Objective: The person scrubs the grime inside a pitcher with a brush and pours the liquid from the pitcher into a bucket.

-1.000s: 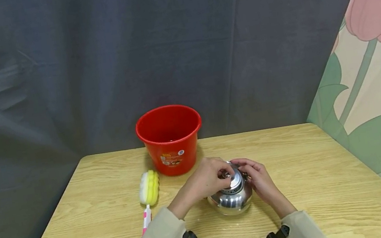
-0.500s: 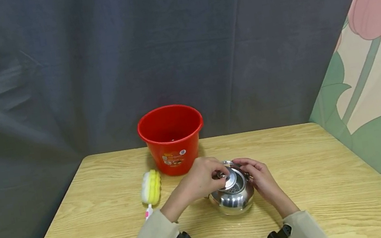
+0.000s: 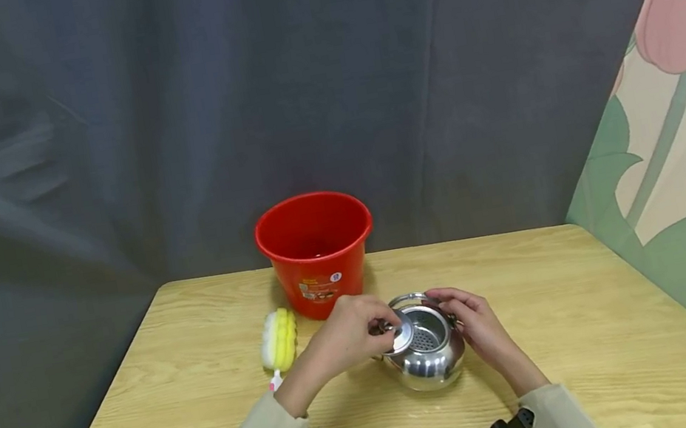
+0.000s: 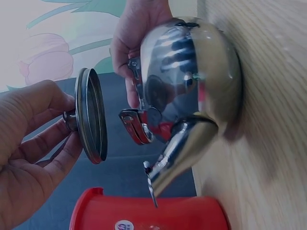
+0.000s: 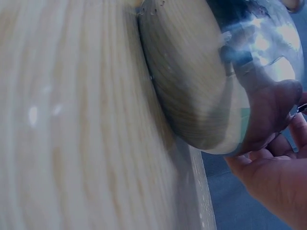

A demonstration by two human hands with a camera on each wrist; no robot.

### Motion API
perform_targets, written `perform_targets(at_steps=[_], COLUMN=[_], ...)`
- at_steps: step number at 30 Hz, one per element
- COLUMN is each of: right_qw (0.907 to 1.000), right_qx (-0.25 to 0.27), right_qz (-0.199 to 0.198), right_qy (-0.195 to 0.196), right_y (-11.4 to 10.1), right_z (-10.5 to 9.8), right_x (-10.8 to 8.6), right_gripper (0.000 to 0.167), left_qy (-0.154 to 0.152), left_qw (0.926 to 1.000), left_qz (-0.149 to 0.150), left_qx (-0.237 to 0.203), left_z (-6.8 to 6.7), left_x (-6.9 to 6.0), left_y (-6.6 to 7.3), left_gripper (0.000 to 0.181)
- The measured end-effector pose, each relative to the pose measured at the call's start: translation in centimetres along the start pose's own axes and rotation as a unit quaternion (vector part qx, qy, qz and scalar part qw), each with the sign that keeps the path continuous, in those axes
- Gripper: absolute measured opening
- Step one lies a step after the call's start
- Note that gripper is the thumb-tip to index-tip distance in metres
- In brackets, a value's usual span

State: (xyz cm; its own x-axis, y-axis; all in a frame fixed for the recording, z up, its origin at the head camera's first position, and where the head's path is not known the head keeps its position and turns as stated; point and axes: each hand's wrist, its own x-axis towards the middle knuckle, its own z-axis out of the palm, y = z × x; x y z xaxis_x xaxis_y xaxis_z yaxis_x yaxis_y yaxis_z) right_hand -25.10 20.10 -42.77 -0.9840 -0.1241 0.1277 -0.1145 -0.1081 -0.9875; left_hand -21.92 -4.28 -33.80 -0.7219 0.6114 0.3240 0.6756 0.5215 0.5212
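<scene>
A shiny stainless steel kettle (image 3: pixel 427 371) stands upright on the table, its round mouth uncovered. Inside the mouth a perforated strainer (image 3: pixel 426 340) shows. My left hand (image 3: pixel 350 334) pinches the knob of the round metal lid (image 4: pixel 92 115), which is held clear of the kettle, to the left of the mouth. The kettle's handle (image 3: pixel 407 297) is folded down toward the back. At the kettle's right side my right hand (image 3: pixel 478 326) grips it by the handle joint, thumb near the body; part of this grip is hidden. The spout (image 4: pixel 178 155) points left, mostly hidden behind my left hand in the head view.
Behind and left of the kettle stands a red bucket (image 3: pixel 292 276). A yellow and white sponge brush (image 3: pixel 279 340) lies left on the wooden table (image 3: pixel 576 327), its handle partly covered by my left arm. A dark curtain (image 3: pixel 309 84) hangs behind the table.
My left hand has lifted the lid off the kettle and moved it left, baring the mouth and strainer. The right hand has stayed at the kettle's side.
</scene>
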Motion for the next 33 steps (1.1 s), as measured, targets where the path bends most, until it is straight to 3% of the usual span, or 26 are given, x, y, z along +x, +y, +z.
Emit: perform_targets(at_steps=[11,20,28,33], right_qw=[0.9998,0.9997,0.9995,0.9995], right_qx=[-0.014,-0.022,-0.027,-0.024], right_qz=[0.012,0.012,0.011,0.014], right_qy=[-0.002,-0.004,-0.015,-0.017], right_y=[0.3,0.1,0.0,0.1], right_z=[-0.3,-0.6,-0.6,-0.6], right_x=[0.0,0.1,0.1,0.1], right_gripper=[0.035,0.035,0.036,0.037], left_qy=[0.014,-0.013,-0.001,-0.01], left_qw=[0.9998,0.9998,1.0,0.9999], left_qz=[0.008,-0.005,0.009,-0.004], left_qx=[-0.012,-0.012,0.0,0.008], left_z=[0.0,-0.3,-0.2,-0.2], left_x=[-1.8,-3.0,-4.4,-5.2], left_y=[-0.8,-1.0,-1.4,-1.6], left_gripper=[0.012,0.014,0.013,0.014])
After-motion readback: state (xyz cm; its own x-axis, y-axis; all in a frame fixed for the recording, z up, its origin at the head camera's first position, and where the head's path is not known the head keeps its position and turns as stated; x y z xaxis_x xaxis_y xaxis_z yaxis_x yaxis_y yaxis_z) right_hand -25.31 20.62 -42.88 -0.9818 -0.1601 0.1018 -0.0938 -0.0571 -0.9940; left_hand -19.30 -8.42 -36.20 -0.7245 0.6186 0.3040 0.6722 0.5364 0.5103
